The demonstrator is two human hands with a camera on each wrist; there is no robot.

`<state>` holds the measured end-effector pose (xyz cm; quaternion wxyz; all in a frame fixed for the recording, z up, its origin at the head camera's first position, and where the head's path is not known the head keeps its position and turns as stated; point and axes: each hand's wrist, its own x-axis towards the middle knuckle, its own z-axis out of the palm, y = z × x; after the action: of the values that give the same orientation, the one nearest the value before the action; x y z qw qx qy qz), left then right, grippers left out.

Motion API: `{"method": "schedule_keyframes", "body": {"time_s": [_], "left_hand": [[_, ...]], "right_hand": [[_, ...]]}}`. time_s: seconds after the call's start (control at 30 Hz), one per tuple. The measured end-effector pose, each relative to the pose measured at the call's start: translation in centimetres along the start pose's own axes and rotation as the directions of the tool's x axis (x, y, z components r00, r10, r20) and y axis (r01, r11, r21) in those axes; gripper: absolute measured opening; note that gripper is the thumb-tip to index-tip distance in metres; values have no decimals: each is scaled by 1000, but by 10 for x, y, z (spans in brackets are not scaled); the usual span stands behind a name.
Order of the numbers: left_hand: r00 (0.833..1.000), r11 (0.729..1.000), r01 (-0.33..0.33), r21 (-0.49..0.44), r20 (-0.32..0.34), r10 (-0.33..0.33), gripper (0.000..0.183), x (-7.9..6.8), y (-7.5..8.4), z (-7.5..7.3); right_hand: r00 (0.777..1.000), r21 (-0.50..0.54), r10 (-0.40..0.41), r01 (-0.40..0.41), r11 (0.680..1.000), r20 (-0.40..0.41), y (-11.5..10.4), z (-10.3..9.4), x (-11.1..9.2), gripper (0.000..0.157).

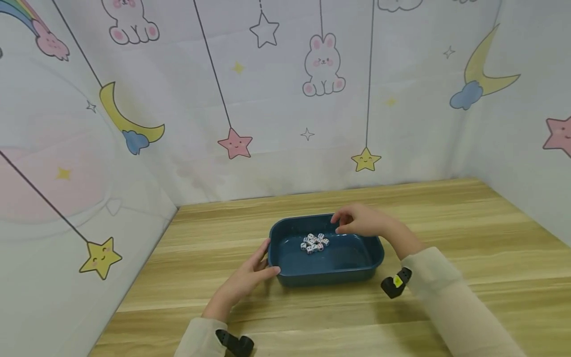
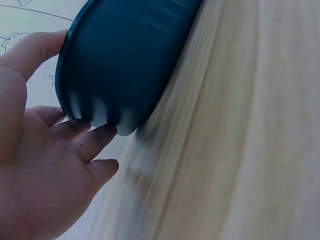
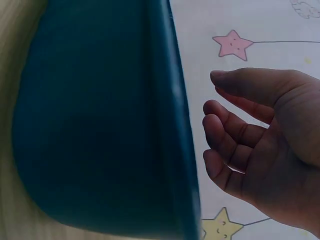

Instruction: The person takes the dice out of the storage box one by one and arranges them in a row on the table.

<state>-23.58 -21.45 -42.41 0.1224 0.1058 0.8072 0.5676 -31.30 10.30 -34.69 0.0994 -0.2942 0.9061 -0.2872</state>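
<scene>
So the right hand point(image 1: 362, 220) is over the back right part of the tray, thumb and fingers bent but apart, nothing between them that I can see. Left hand point(image 1: 245, 280) is clamped lightly on the tray's end at about 9 o'clock, thumb on the rim, fingertips against the outside wall.

Progress-wise, my read is that it's early on: all the white cube dice with dark and red pips point(image 1: 311, 243) that I can spot are in the tray, in one loose bunch. None is picked up, and they're not lined up or stacked, so any actual handling of them looks left to do. Too bunched to count.

Where they are: roughly 8 o'clock from the right hand, near it but not touching, and about 2 o'clock from the left. Inside the dark blue, glossy rounded-rectangle tray point(image 1: 330, 279) they sit a bit toward 10 o'clock of centre. Tray's flat on a pale wood-grain table point(image 1: 312, 322), with a white cartoon-print cloth point(image 1: 276, 109) up at 12.
</scene>
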Motion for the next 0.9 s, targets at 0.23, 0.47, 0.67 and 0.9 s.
{"method": "schedule_keyframes", "body": {"time_s": [0.23,0.47,0.67,0.9], "left_hand": [[1000,1000,7,2,-1,-7,81,0,1,0],[1000,1000,12,7,-9,-12,81,-1,1,0],[1000,1000,6,0,-8,-6,82,0,0,0],[1000,1000,1,6,-4,-1,81,-1,0,0]], "right_hand": [[1000,27,-10,10,1000,2,4,16,8,26],[1000,62,-4,4,998,10,9,33,16,25],[1000,68,18,-19,998,15,8,43,20,23],[998,98,48,-51,994,28,6,51,24,24]]}}
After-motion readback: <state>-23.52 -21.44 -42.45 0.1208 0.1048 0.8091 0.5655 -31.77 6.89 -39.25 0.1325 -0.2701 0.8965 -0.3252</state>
